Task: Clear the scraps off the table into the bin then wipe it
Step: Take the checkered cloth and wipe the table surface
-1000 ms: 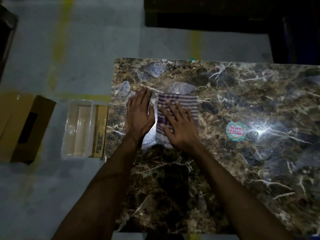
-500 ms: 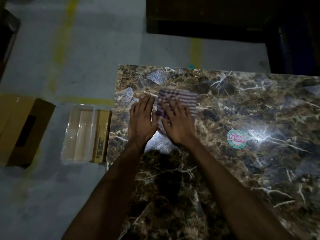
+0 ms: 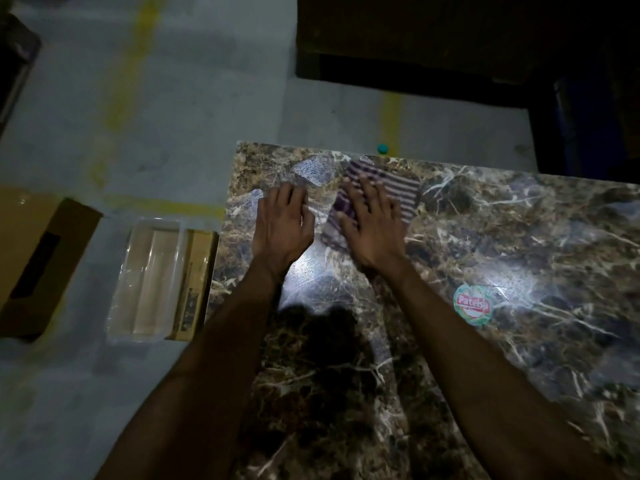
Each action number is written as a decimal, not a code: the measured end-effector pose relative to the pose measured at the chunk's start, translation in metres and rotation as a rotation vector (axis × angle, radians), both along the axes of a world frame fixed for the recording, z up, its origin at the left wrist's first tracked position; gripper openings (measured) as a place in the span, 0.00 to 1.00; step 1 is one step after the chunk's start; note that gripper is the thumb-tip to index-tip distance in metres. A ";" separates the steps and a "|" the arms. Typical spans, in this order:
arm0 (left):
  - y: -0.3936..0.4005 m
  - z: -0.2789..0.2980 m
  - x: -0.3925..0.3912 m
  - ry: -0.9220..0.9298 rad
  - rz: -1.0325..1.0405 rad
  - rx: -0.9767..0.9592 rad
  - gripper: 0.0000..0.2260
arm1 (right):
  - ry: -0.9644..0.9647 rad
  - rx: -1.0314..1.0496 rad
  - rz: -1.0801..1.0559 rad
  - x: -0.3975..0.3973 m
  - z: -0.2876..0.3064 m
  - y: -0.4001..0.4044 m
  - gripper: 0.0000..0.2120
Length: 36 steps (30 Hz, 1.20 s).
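2 bare forearms reach in from the bottom edge, no sleeves showing. The left hand (image 3: 282, 225) and right hand (image 3: 372, 226) are bare, without gloves, rings or watch.

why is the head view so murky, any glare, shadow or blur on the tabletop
Head view: dim overall, far right corner almost black; bright glare on the marble table below the left hand and beside the round sticker; a dark shadow falls between the forearms; right hand and striped cloth are slightly motion-blurred.
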State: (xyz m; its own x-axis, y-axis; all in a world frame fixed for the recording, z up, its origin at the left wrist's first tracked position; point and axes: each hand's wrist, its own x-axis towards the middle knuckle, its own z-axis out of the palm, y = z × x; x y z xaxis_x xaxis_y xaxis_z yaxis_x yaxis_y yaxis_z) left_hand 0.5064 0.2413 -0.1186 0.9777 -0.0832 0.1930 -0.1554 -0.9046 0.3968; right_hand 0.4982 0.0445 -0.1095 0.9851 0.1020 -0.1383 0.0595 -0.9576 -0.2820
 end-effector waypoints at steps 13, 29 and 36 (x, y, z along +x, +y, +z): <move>0.003 -0.009 0.007 0.132 -0.002 -0.028 0.29 | 0.009 -0.014 -0.071 -0.014 0.001 -0.040 0.29; 0.005 -0.006 0.004 0.007 0.113 -0.052 0.25 | -0.008 0.023 -0.031 0.005 -0.002 -0.025 0.29; 0.005 -0.006 0.005 -0.062 0.151 -0.039 0.22 | -0.045 0.021 0.134 0.071 -0.006 0.058 0.29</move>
State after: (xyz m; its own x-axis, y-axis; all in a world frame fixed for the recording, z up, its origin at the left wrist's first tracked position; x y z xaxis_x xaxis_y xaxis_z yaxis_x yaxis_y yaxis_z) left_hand 0.5115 0.2458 -0.1244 0.9646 0.0719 0.2536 -0.0445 -0.9038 0.4255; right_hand 0.5695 0.1030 -0.1159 0.9676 0.2359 -0.0905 0.2001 -0.9340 -0.2961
